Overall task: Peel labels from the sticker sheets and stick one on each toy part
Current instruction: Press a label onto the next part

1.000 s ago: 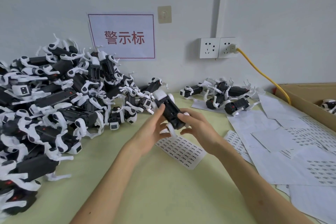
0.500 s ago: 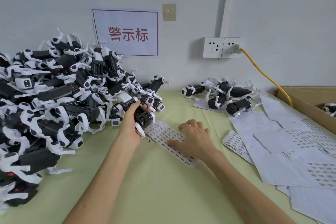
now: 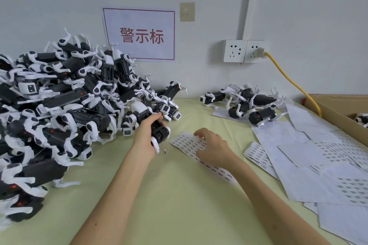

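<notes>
Two bare hands work over a pale green table (image 3: 179, 195). The left hand (image 3: 146, 135) has its grip clenched around a black-and-white toy part (image 3: 160, 132), at the right edge of a large pile of similar toy parts (image 3: 59, 105). The right hand (image 3: 213, 148) rests on a sticker sheet (image 3: 185, 142) just right of that part, fingers bent, tips at the sheet's far edge. Whether its grip pinches a label cannot be told. A small loose label (image 3: 165, 151) lies on the table between the hands. Farther right, a smaller group of toy parts (image 3: 249, 103) sits near the wall, and loose sheets (image 3: 318, 155) spread beside a cardboard box (image 3: 328, 109). On the wall hang a red-lettered sign (image 3: 141, 35) and sockets (image 3: 244, 51) with a yellow cable (image 3: 294, 83).
</notes>
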`<action>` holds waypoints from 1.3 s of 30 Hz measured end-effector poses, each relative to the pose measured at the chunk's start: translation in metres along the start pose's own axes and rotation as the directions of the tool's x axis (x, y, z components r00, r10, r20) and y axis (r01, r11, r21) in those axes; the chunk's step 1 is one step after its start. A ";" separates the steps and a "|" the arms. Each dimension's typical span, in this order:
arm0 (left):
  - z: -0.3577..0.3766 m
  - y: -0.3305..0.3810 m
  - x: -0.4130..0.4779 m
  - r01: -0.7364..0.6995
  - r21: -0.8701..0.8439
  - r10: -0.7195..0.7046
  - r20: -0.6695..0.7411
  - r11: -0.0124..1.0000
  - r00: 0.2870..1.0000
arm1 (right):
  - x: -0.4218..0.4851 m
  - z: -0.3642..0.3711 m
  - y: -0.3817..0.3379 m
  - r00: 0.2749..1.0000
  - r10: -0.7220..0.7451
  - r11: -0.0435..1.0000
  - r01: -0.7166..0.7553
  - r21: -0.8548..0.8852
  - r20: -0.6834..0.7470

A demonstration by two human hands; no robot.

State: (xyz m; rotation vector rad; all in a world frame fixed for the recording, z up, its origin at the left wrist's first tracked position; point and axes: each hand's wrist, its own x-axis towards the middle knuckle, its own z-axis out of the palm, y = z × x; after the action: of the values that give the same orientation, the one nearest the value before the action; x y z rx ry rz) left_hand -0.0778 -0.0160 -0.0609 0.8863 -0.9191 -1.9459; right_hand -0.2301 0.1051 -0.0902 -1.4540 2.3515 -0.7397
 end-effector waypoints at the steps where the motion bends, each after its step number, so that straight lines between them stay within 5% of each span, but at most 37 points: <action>1: 0.000 0.000 0.001 -0.002 -0.031 0.002 -0.012 1.000 1.000 | 0.000 0.004 -0.001 0.999 -0.009 1.000 0.009 -0.009 -0.039; 6: -0.004 -0.003 0.008 -0.010 0.003 0.010 0.023 1.000 1.000 | 0.006 0.016 -0.005 0.996 -0.054 0.996 0.049 -0.072 -0.072; 9: -0.005 -0.003 0.010 0.021 0.060 -0.024 0.046 0.998 0.999 | 0.006 0.011 -0.002 0.992 -0.042 0.990 0.058 0.129 -0.117; 14: 0.002 -0.009 0.011 -0.117 0.092 0.114 0.036 0.989 0.993 | 0.000 -0.003 -0.003 0.909 -0.051 0.926 0.198 0.321 -0.414; 18: 0.004 -0.012 0.008 -0.115 0.222 0.110 0.034 0.968 0.993 | -0.010 -0.019 -0.012 0.898 -0.038 0.815 0.282 0.506 -0.439; 23: 0.006 -0.007 -0.003 -0.071 0.141 0.028 0.292 0.987 0.956 | -0.016 -0.019 -0.020 0.923 -0.096 0.733 0.319 0.600 -0.373; 29: 0.006 -0.007 -0.006 -0.103 0.258 -0.037 0.487 0.961 0.873 | -0.017 -0.020 -0.019 0.928 -0.178 0.730 0.347 0.589 -0.327; 39: 0.013 -0.015 -0.009 -0.167 0.300 0.046 0.371 0.939 0.927 | -0.012 -0.015 -0.014 0.826 -0.274 0.853 0.445 0.272 -0.492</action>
State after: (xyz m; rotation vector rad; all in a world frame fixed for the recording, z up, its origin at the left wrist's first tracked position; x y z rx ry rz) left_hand -0.0897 0.0012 -0.0649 0.6466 -1.5102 -1.9231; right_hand -0.2216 0.1148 -0.0699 -1.7120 2.0390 -1.6840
